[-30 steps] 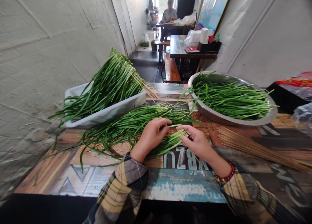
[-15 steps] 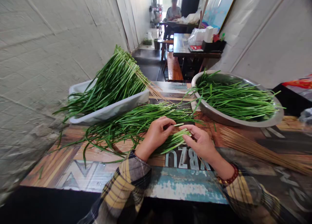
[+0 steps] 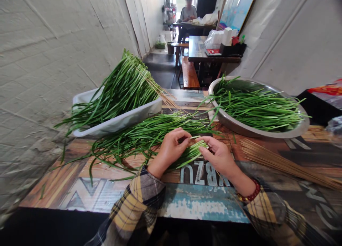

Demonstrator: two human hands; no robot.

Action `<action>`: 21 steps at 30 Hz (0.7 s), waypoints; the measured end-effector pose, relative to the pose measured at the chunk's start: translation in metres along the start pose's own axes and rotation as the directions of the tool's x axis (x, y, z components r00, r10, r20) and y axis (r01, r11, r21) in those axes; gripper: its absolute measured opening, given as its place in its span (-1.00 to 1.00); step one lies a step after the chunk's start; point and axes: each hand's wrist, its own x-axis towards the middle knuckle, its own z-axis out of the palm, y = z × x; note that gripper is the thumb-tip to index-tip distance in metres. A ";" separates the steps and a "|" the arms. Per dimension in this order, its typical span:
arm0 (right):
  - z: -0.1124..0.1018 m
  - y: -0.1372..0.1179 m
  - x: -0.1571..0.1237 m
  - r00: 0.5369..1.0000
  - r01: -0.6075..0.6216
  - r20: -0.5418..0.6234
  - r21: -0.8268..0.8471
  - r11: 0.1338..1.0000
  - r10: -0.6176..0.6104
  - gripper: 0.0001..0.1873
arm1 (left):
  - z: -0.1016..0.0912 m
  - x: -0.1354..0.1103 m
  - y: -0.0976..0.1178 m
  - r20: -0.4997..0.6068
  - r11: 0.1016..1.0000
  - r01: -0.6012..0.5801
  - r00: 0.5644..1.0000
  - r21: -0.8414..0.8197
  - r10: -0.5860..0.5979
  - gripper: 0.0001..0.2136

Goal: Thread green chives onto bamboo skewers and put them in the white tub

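My left hand (image 3: 175, 144) is closed around a small bunch of garlic chives (image 3: 196, 153), with one pale stalk end pinched between thumb and fingers. Facing it, my right hand (image 3: 217, 153) is closed, its fingertips by the cut ends of that bunch. A thin bamboo skewer (image 3: 223, 179) runs out from under my right palm toward the wrist; its tip is hidden among fingers and stalks. Behind both hands lies a loose pile of garlic chives (image 3: 149, 132) on the wooden-patterned table (image 3: 197, 206).
At left stands a white tray (image 3: 117, 123) heaped with chives threaded on skewers. A metal basin (image 3: 256, 132) of loose chives sits at right, near a bundle of bamboo skewers (image 3: 283, 162). Farther back are another table (image 3: 196, 46), a bench (image 3: 190, 73) and a seated person (image 3: 188, 14).
The view has shifted slightly, so the tray and basin appear a little farther left. Both hands keep almost the same pose around the chives.
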 end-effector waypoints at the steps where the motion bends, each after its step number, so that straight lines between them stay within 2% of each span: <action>1: 0.000 0.000 0.000 1.000 0.000 -0.001 -0.001 1.000 0.000 -0.74 | 0.000 0.000 0.000 0.005 1.000 -0.001 1.000 0.000 0.001 -0.87; 21: 0.001 -0.003 0.001 1.000 0.003 -0.026 -0.011 1.000 -0.003 -0.69 | 0.000 0.000 0.004 0.021 1.000 0.003 1.000 0.002 -0.003 -0.89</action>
